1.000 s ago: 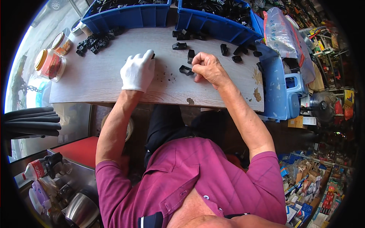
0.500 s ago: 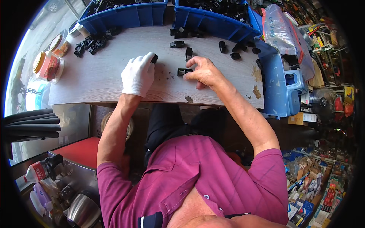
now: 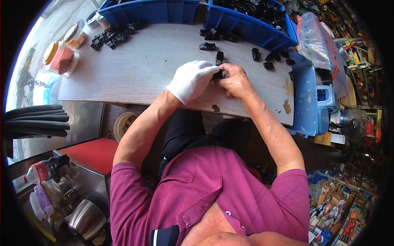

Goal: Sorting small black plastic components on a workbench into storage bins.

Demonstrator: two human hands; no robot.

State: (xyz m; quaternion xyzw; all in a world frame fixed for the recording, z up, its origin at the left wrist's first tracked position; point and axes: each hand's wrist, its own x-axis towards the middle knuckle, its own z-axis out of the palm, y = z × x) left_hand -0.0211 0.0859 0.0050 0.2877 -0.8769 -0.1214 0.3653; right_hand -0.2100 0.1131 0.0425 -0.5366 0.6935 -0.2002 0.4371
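Observation:
My left hand (image 3: pixel 192 81), in a white knit glove, meets my bare right hand (image 3: pixel 237 82) over the near middle of the table. Their fingertips close together on a small black plastic part (image 3: pixel 218 75), which they mostly cover. Whether it is one piece or two pressed together I cannot tell. Just beyond the fingertips another black plastic piece (image 3: pixel 220 57) rests on the tabletop. Farther back lies a similar black piece (image 3: pixel 207 46), and a loose black piece (image 3: pixel 269 65) sits to the right among several others.
Two blue bins (image 3: pixel 250 25) of black parts line the table's (image 3: pixel 135 69) far edge. At the back left is a heap of black parts (image 3: pixel 113 37), with lidded jars (image 3: pixel 59 59) beside it. A light-blue plastic container (image 3: pixel 304 96) borders the right side.
My gloved left hand has moved right, bringing its black piece to my right hand. The black piece by my right fingers now sits between both hands. The view has shifted slightly.

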